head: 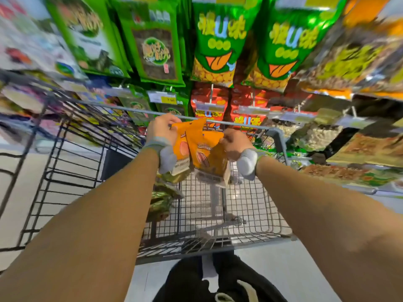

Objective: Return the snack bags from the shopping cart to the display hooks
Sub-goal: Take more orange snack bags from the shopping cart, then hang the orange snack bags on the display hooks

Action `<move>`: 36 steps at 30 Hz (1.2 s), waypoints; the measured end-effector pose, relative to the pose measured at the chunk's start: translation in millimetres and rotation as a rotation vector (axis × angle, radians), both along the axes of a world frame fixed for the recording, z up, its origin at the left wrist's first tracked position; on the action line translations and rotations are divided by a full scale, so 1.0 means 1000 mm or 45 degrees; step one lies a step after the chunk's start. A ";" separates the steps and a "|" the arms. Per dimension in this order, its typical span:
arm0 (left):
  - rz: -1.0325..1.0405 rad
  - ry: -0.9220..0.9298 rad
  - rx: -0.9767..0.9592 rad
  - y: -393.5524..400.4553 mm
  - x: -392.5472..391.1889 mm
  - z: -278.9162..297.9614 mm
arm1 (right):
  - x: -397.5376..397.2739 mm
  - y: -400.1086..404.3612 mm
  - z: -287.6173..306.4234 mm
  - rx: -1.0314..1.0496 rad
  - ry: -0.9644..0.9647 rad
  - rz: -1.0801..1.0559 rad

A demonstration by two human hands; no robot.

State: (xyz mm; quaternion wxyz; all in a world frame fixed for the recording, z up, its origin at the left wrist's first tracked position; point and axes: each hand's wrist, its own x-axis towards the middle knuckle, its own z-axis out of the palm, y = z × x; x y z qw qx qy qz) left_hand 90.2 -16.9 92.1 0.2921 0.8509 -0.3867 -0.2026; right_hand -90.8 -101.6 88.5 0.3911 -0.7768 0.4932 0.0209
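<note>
Over the far end of the wire shopping cart, both hands hold orange snack bags. My left hand grips the top of one orange snack bag. My right hand pinches the top edge of a second orange snack bag that overlaps the first. Both bags hang upright above the cart basket. Several gold-green snack bags lie in the cart at the left. The display hooks with price tags stick out of the rack ahead.
Green bags and red bags hang on the rack in front. Orange and clear bags fill the right side. A second dark wire cart stands at the left. The view is blurred.
</note>
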 end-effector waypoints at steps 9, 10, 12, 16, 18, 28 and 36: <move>0.098 -0.058 -0.154 -0.005 0.017 0.069 | 0.007 -0.015 0.063 -0.111 -0.103 0.049; 0.110 -0.059 -0.195 -0.007 0.019 0.079 | 0.009 -0.019 0.072 -0.131 -0.114 0.044; 0.115 -0.083 -0.244 -0.009 0.023 0.100 | 0.011 -0.026 0.091 -0.170 -0.128 0.059; 0.085 -0.162 -0.282 -0.010 0.028 0.130 | 0.014 -0.035 0.122 -0.223 -0.133 0.126; 0.072 -0.180 -0.304 -0.009 0.031 0.144 | 0.015 -0.036 0.140 -0.274 -0.131 0.155; 0.093 -0.226 -0.441 -0.006 0.043 0.207 | 0.020 -0.050 0.205 -0.367 -0.233 0.178; 0.106 -0.257 -0.578 0.000 0.047 0.258 | 0.022 -0.055 0.251 -0.421 -0.399 0.098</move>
